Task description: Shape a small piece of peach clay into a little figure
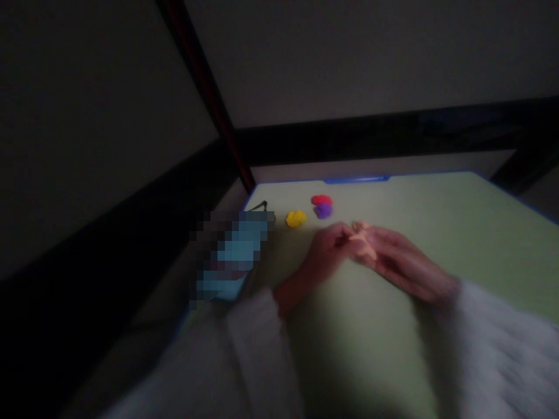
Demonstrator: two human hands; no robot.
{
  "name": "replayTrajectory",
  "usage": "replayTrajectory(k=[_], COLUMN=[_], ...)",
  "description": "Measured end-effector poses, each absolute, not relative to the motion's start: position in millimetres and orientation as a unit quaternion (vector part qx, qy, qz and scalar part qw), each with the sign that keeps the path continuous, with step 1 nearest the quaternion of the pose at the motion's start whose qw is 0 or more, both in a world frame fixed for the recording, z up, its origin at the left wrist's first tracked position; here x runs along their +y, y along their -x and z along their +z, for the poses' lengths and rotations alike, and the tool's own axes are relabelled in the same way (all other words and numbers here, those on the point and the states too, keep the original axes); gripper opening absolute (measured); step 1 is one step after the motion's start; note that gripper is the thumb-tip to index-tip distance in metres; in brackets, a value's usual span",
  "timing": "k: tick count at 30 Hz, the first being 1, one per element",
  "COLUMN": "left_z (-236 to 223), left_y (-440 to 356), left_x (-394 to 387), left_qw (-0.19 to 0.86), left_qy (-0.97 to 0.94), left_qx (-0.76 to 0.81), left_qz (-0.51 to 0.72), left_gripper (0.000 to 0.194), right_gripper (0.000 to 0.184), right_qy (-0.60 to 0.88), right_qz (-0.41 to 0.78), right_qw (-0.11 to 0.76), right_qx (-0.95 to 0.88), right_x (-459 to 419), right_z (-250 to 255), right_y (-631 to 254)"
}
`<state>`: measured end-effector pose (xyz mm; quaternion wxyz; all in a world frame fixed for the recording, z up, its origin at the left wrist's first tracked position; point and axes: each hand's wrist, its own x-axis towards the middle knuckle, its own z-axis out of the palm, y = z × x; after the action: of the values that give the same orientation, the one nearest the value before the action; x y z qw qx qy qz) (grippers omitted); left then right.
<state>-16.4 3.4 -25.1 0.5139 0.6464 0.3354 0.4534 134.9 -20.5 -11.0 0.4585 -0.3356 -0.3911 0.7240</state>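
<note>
A peach-coloured piece of modelling clay point(369, 251) is held between my two hands over the pale green table. It has thin, arm-like parts sticking out; its exact shape is blurred. My left hand point(326, 251) pinches its left side with the fingers closed. From the right, my right hand point(404, 263) is closed round the same piece, slightly smeared by motion. Beyond my left hand lie a yellow lump of clay point(296, 219), a purple lump point(324, 210) and a red lump point(322, 200). The purple one touches or overlaps the red one.
The pale green tabletop point(441, 215) has a blue rim and a blue handle point(356, 180) at its far edge. On the left side lies a light-blue, pixelated object point(240, 247), with a thin dark looped piece point(262, 205) behind it. Dark walls stand beyond.
</note>
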Motion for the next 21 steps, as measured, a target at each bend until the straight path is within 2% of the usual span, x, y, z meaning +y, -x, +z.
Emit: replayTrajectory(k=[5,10,13,17,21], left_z=[-21.8,-20.9,-20.0,-16.8,-18.8], left_y=[20.4,28.2,28.9,25.6,23.5], left_x=[1.4,-4.1,-6.4,-7.8,-4.9], left_qw=[0.474,0.297,0.241,0.264,0.364], left_qy=[-0.645,-0.758,-0.783,-0.779,-0.727], left_qx=[0.35,0.379,0.386,0.379,0.361], left_qz=[0.486,0.44,0.423,0.425,0.456], left_gripper=[0.017,0.019,0.022,0.023,0.028], right_gripper=[0.013,0.02,0.021,0.019,0.018], right_qy=[0.326,0.328,0.332,0.345,0.335], right_qz=[0.74,0.733,0.728,0.727,0.724], right_qw=[0.454,0.456,0.46,0.458,0.464], right_qx=[-0.375,-0.384,-0.383,-0.378,-0.385], right_x=[-20.8,-18.7,-18.6,-19.4,-18.9], right_z=[-8.1,-13.2,-15.5,-14.8,-13.5], right_y=[-133.9,-134.9,-134.7,-133.6,-134.4])
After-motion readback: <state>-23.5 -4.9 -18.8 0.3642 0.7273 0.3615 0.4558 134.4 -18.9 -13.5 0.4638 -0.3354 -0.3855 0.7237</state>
